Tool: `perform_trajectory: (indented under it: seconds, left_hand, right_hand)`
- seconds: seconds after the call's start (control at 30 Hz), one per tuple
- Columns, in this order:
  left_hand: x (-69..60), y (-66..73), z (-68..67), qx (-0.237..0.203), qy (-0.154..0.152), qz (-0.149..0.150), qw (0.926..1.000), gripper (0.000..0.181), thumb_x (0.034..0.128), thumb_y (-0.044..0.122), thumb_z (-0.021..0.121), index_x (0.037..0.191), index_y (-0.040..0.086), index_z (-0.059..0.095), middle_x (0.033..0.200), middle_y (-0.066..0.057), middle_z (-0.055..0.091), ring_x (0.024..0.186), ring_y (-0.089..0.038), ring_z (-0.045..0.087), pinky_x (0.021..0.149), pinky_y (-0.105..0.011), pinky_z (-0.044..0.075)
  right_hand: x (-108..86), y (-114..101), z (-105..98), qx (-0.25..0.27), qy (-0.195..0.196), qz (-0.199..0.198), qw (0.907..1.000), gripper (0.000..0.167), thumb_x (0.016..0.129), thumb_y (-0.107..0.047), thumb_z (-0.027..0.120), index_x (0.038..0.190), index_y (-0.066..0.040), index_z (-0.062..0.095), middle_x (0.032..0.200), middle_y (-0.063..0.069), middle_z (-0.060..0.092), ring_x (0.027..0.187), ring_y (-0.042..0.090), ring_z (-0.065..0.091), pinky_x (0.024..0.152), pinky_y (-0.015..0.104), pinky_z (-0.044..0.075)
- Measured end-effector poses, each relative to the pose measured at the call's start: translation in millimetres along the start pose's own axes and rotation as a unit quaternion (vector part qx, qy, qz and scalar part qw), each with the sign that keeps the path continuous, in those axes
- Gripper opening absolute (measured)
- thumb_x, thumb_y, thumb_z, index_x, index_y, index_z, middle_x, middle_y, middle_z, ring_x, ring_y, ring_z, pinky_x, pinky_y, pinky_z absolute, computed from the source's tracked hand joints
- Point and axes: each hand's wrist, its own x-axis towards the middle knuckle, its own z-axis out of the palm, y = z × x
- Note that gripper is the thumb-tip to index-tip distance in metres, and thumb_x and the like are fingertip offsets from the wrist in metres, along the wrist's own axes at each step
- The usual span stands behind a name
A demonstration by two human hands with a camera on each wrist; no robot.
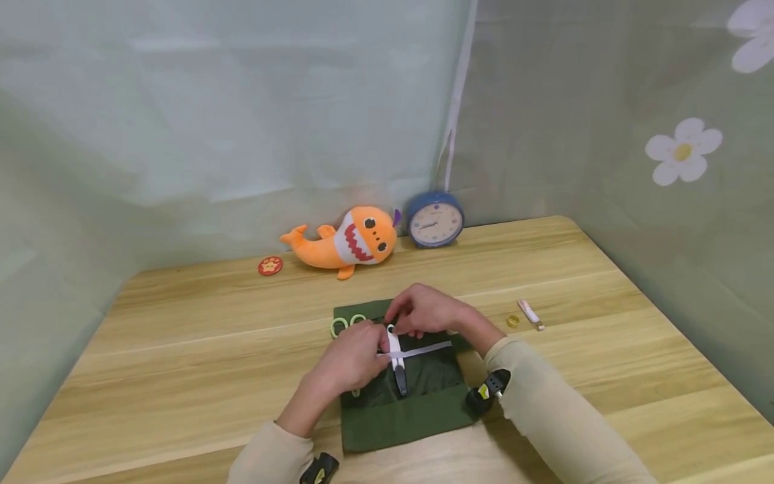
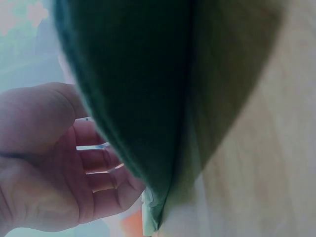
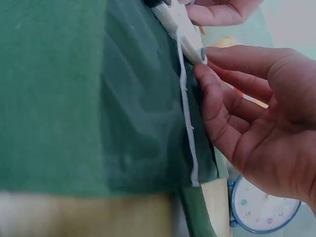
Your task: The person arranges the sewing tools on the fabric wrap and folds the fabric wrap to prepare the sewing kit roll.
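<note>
Sleeve (image 1: pixel 559 407) nearest, your right hand (image 1: pixel 432 310) pinches the white tool (image 1: pixel 395 344), apparently strapping it; left hand (image 1: pixel 355 356) grip unclear; next, settle it.

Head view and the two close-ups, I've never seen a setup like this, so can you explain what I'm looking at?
There's no robot: a person works with two bare hands. The wide picture looks down from the head; the sideways close-ups are taken from the left and right wrists. On the wooden table lies a green cloth with a white strap. A white tool with a dark end seems tucked under the strap. The right hand pinches the tool's pale end; the left hand is at the tool too, its exact grip hidden. Green loops, probably scissor handles, show near the cloth's far left corner. Further back sit an orange plush toy, a blue clock and a round red badge; to the right, a yellow ring and a slim pale item.
</note>
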Motion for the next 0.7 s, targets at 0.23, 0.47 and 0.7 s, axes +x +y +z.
perform_trajectory:
  seconds: [0.23,0.47,0.7]
  left_hand:
    - [3.5,-11.2,6.2,0.001,0.002,0.016,0.9999,0.016,0.0935,0.014,0.077,0.083,0.011,0.066,0.082,0.000,0.058,0.082,-0.018,0.051,0.075,-0.036,0.047]
    - [-1.0,3.2,-3.7,-0.008,0.002,-0.009,0.9999,0.017,0.0917,0.011,0.080,0.084,0.010,0.065,0.083,-0.002,0.057,0.081,-0.018,0.051,0.075,-0.037,0.047]
    - [-0.5,10.6,-12.4,0.011,0.006,-0.045,0.9989,0.016,0.0920,0.019,0.082,0.096,0.013,0.068,0.098,-0.004,0.060,0.095,-0.024,0.053,0.076,-0.040,0.051]
  right_hand:
    - [-13.7,1.9,-22.5,0.009,0.055,-0.002,0.9984,0.019,0.096,-0.008,0.073,0.112,0.001,0.076,0.081,0.007,0.071,0.063,0.013,0.062,0.063,0.035,0.058]
    - [-49.6,17.4,-52.0,0.027,0.134,0.012,0.9906,0.021,0.097,-0.009,0.071,0.113,0.006,0.073,0.088,0.015,0.072,0.071,0.015,0.063,0.070,0.040,0.060]
    - [-96.9,49.8,-83.0,-0.018,0.202,0.064,0.9771,0.021,0.098,-0.008,0.069,0.113,0.007,0.072,0.091,0.018,0.071,0.074,0.020,0.064,0.068,0.037,0.058]
